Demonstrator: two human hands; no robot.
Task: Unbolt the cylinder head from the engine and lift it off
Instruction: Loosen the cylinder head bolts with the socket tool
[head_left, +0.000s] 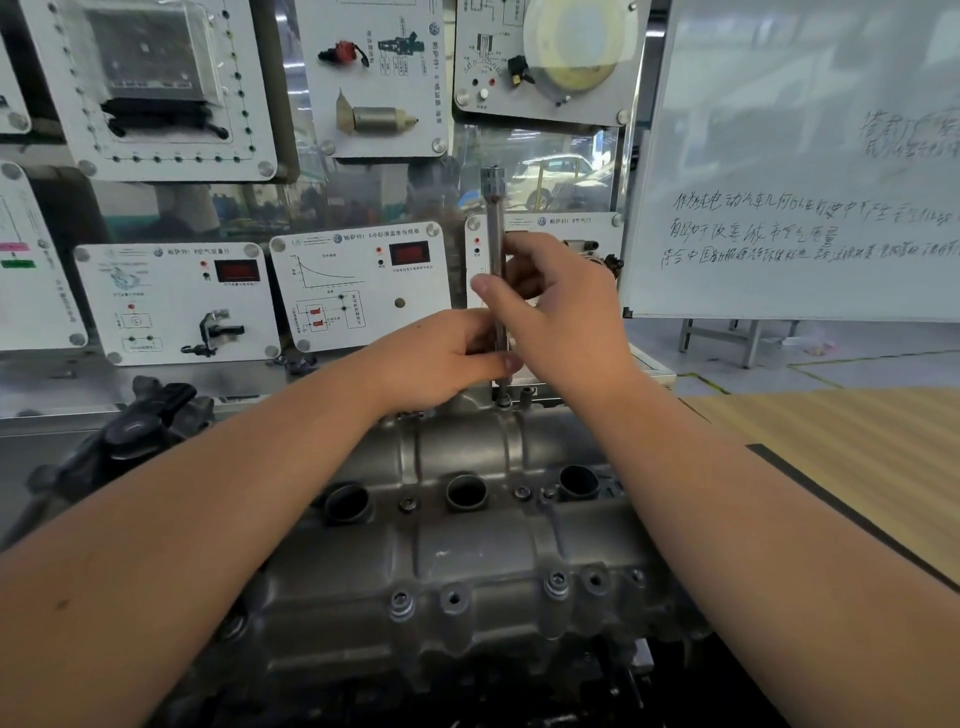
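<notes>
The grey metal cylinder head (467, 551) fills the lower middle of the view, with three round plug holes and several bolts along its near edge. A long steel extension bar (494, 218) stands upright on a bolt (503, 401) at the head's far edge. My left hand (441, 358) grips the bar's lower part, fingers curled round it. Higher up the same bar, my right hand (550, 301) pinches it between thumb and fingers. The bar's top end with its square drive sticks out above both hands.
A display wall of white sensor panels (358, 286) stands right behind the engine. A whiteboard (800, 171) with handwriting is at the right. A wooden-topped table (841, 457) lies to the right of the engine. Black engine parts (140, 431) sit at the left.
</notes>
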